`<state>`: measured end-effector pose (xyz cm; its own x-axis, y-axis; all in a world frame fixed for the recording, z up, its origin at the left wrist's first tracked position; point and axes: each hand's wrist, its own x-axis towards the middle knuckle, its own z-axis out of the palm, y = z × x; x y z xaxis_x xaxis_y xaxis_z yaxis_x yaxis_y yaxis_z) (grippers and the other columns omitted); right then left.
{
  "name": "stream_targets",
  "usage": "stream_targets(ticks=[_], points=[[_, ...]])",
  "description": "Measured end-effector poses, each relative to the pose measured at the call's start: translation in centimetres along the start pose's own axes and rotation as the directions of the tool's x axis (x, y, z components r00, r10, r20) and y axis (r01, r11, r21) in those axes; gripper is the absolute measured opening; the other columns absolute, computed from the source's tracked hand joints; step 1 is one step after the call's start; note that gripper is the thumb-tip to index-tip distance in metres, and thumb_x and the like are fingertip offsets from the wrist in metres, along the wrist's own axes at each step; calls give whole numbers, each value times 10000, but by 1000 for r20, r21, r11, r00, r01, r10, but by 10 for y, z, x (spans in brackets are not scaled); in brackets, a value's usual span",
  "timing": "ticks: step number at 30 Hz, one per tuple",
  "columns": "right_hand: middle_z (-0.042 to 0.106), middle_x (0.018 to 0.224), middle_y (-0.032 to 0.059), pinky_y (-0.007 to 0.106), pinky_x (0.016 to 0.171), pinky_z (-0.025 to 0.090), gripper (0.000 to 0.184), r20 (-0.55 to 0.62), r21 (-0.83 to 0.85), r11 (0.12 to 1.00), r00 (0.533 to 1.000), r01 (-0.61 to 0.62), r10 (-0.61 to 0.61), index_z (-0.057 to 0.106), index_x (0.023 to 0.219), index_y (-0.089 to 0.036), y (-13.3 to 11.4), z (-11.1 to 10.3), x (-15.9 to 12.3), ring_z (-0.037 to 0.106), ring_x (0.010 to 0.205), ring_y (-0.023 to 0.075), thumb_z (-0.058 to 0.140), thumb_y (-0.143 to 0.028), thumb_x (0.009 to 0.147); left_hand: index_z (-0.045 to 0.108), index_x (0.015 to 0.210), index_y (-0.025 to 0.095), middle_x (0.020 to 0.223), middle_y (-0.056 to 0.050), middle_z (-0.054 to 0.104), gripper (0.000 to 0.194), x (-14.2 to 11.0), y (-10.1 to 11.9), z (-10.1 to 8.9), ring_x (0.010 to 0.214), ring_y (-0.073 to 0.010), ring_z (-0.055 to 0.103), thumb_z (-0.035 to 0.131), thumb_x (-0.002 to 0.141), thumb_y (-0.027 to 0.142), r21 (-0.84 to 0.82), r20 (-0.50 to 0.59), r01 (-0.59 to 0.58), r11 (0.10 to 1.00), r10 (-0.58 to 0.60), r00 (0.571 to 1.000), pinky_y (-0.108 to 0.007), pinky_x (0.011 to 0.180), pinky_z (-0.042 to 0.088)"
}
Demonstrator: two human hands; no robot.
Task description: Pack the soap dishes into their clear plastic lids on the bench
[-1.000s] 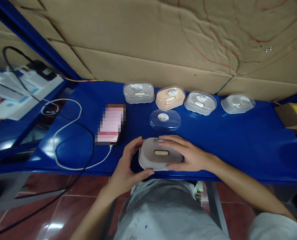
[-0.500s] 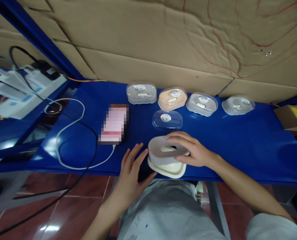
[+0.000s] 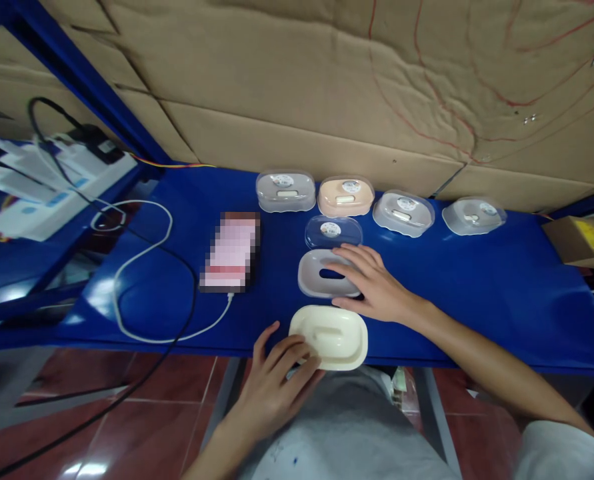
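My right hand grips the right end of a grey oval soap-dish tray with a slot in its middle, fingers over the far side and thumb at the near edge. Nearer me, by the table's front edge, lies a cream oval base with a raised bar at its centre. My left hand is at the base's left end, fingers apart, the fingertips over its rim. Just beyond the grey tray rests a clear lid with a round label.
Along the cardboard backing stand a grey lidded soap dish, a peach one and two further grey ones. To the left lie a phone and its white cable. A power strip is farther left; a cardboard box sits at right.
My right hand has lifted the grey tray off the cream base and moved it away from me, beside the clear lid. My left hand let go, then came to the base's left end.
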<state>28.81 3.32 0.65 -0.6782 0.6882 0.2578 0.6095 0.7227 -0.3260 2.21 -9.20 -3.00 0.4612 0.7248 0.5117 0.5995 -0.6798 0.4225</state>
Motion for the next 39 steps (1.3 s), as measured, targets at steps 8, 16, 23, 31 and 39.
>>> stream_targets(ticks=[8,16,23,31,39], points=[[353,1725,188,635,1273,267,718,101,-123,991,994,46,-34,352,1646,-200,52,-1,148,322,1597,372,658,-276,1001,687,1096,226,992,-29,794,201,9,2,6,1030,-229,737,709,934,109,59,-2,-3,998,3,1000,-520,1216,375],[448,1581,193,655,1195,290,913,183,-212,977,982,-17,57,447,1588,-214,78,11,228,397,1465,472,897,-451,829,689,1096,215,1035,-47,792,178,12,5,11,1044,-229,746,706,941,128,26,-20,35,999,-35,999,-488,1166,428],[391,1608,199,625,1142,374,849,171,-166,972,966,-165,193,437,1571,-211,62,8,229,531,1358,437,855,-438,868,664,1107,220,1037,-52,778,175,15,2,10,1061,-246,741,685,960,125,59,-25,57,997,-55,998,-530,1136,467],[437,1644,174,558,1241,365,889,-196,103,993,980,53,-32,431,1559,-238,8,-40,117,453,1500,379,852,-548,840,368,1583,335,1580,-185,473,776,14,3,6,1345,-348,634,769,937,491,-535,-208,285,795,-451,868,-568,1048,609],[442,1671,141,536,1222,431,1007,1,355,932,997,73,-78,334,1646,-334,-44,-53,-18,473,1514,364,828,-656,831,262,1607,422,1560,-152,557,1087,46,10,-8,1319,-409,678,836,745,753,-832,211,398,386,-442,872,-616,1042,625]])
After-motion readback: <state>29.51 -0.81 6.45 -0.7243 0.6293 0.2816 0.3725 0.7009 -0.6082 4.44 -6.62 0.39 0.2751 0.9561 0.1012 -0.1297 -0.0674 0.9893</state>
